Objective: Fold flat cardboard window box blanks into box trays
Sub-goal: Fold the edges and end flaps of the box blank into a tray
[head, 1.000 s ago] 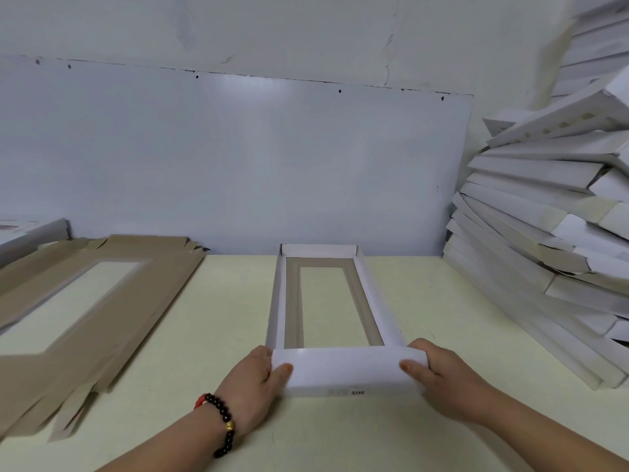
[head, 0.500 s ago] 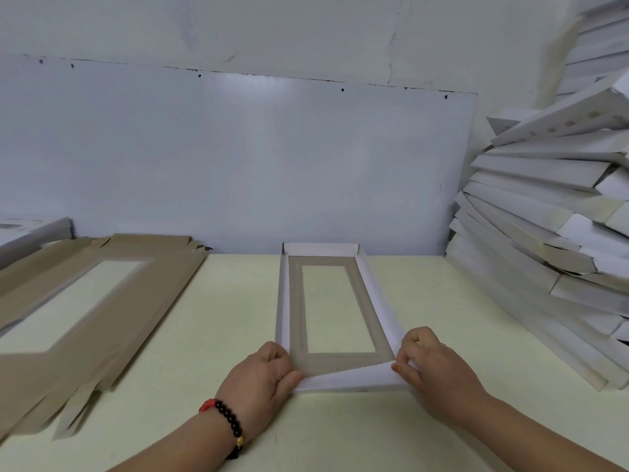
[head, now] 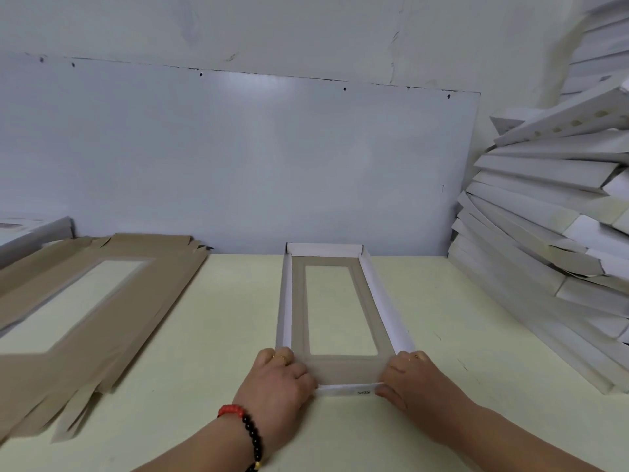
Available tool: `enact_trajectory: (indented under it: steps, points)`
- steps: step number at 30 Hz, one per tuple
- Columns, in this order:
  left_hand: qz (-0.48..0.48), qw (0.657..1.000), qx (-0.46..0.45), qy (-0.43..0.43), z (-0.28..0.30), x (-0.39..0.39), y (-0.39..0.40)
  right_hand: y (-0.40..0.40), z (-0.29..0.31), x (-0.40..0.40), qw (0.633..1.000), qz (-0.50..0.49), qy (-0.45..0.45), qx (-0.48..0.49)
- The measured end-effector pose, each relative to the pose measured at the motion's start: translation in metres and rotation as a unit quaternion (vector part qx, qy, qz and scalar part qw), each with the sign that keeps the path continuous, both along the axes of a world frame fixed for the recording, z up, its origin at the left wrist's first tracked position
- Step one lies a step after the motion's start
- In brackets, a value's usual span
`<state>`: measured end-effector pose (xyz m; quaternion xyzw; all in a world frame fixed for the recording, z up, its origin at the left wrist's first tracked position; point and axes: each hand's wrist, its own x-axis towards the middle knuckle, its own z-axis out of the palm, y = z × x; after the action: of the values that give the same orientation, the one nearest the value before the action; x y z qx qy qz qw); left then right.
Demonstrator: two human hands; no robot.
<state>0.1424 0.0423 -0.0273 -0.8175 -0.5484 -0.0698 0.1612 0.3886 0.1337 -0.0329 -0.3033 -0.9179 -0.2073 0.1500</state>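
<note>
A white cardboard window box tray (head: 376, 294) lies lengthwise in the middle of the pale table, brown inside, with a rectangular window in its floor. Its two long walls and far end wall stand up. The near end flap (head: 347, 391) lies folded down low along the front edge. My left hand (head: 280, 379) grips the tray's near left corner with curled fingers. My right hand (head: 408, 376) grips the near right corner the same way. A stack of flat brown window box blanks (head: 51, 335) lies on the left of the table.
A tall leaning pile of folded white trays (head: 551, 240) fills the right side up to the wall. A white board (head: 238, 165) stands against the wall behind the table. Another white box (head: 34, 229) shows at the far left. Bare pale table (head: 221, 335) lies between blanks and tray.
The near end flap stood upright as a white wall a second ago; it has been turned inward and pressed down low. Both hands moved in onto the tray's near corners.
</note>
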Motion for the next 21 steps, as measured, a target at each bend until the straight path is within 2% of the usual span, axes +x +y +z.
enact_trajectory:
  steps: [9, 12, 15, 16, 18, 20, 21]
  points:
    - [0.054, 0.995, -0.085, -0.021, 0.002, 0.005, 0.017, 0.005, 0.015, 0.006, 0.995, -0.013, -0.08, -0.057]
    - [0.066, 0.992, -0.106, 0.003, 0.004, 0.003, 0.022, 0.013, 0.016, 0.017, 0.984, -0.03, -0.138, -0.109]
    - [0.078, 0.988, -0.124, 0.047, 0.009, 0.013, 0.026, 0.009, 0.02, 0.007, 0.975, -0.048, -0.188, -0.111]
    - [0.075, 0.987, -0.128, 0.058, 0.009, 0.019, 0.028, 0.005, 0.02, -0.002, 0.977, -0.03, -0.196, -0.084]
    - [0.068, 0.986, -0.138, 0.061, 0.009, 0.035, 0.031, -0.004, 0.014, -0.025, 0.983, 0.017, -0.165, -0.073]
    - [0.073, 0.985, -0.152, 0.03, 0.008, 0.045, 0.032, -0.012, 0.009, -0.044, 0.982, 0.035, -0.137, -0.126]
    - [0.078, 0.984, -0.157, 0.013, 0.006, 0.046, 0.032, -0.011, 0.006, -0.049, 0.988, 0.036, -0.113, -0.1]
